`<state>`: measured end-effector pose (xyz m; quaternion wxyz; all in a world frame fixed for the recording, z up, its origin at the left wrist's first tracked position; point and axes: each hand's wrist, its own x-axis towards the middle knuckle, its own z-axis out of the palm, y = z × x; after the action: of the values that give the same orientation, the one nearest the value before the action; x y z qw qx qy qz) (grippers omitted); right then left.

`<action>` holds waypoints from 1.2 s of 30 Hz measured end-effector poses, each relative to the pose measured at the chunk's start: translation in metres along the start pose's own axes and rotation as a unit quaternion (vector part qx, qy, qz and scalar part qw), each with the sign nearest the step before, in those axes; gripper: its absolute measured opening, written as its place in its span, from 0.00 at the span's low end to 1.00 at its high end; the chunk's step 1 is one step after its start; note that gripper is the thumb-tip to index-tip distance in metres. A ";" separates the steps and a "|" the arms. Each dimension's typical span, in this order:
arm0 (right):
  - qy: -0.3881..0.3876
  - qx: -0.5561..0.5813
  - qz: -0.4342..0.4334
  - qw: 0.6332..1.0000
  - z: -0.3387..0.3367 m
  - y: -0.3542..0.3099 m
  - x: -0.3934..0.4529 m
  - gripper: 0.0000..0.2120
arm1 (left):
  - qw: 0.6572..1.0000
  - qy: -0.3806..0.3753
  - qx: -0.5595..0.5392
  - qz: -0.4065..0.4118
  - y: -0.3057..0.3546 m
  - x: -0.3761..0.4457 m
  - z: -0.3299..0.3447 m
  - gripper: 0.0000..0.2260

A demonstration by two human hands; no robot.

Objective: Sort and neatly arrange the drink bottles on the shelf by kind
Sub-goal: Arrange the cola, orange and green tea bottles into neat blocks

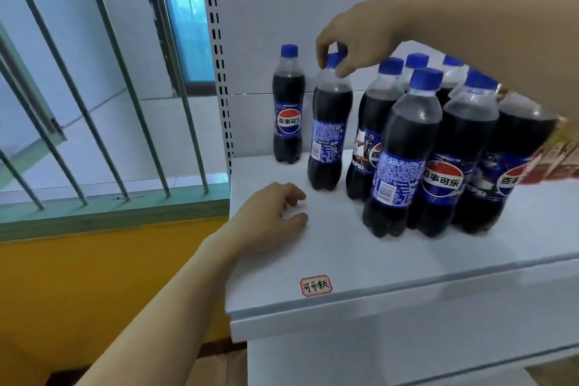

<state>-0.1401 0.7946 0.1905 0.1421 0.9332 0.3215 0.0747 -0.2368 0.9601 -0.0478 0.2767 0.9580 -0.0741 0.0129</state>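
Across the right half of the frame, a white shelf (344,260) with a white back panel and a perforated upright post (219,50). A small red-bordered handwritten label (315,285) is stuck near the shelf's front edge. Left of the shelf: grey-green window bars (103,88), a green sill, a yellow wall below.

Cola bottles with blue caps stand on the shelf. One bottle (288,106) stands alone at the back left, logo facing out. Just right of it and nearer the front, a second bottle (329,131) stands upright, its label's text side showing. Further right, a tight cluster of bottles (438,147) in about three rows, labels turned various ways. At the right edge, part of a reddish-labelled bottle (557,153), blurred.

Right hand (354,41) reaches in from the upper right; thumb and fingertips pinch the cap of the second bottle, which rests on the shelf.

Left hand (269,219) lies on the shelf surface, lower centre, fingers loosely curled, holding nothing.
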 end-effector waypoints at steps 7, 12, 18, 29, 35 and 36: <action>-0.033 0.006 -0.027 0.999 0.002 0.020 0.018 0.11 | 0.998 0.019 0.003 -0.062 0.005 0.066 0.000 0.37; -0.041 0.014 -0.009 0.999 -0.004 0.023 0.032 0.22 | 0.993 0.049 -0.095 -0.052 0.005 0.102 0.002 0.31; -0.020 0.046 0.015 0.999 -0.005 0.030 0.045 0.24 | 0.973 0.072 -0.212 -0.060 0.004 0.117 0.008 0.22; 0.061 0.131 0.080 0.986 0.011 0.033 0.068 0.23 | 0.951 0.200 -0.235 -0.031 0.011 0.115 0.026 0.24; -0.010 0.161 -0.033 0.986 0.003 0.038 0.061 0.10 | 0.936 0.218 -0.276 -0.023 0.003 0.116 0.026 0.25; -0.013 0.165 -0.032 0.986 0.004 0.041 0.062 0.09 | 0.935 0.222 -0.275 -0.021 0.003 0.115 0.025 0.25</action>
<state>-0.0673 0.8015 0.2027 -0.0068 0.9340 0.3572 0.0041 -0.1238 0.9289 -0.0603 0.5389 0.8186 0.0090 0.1985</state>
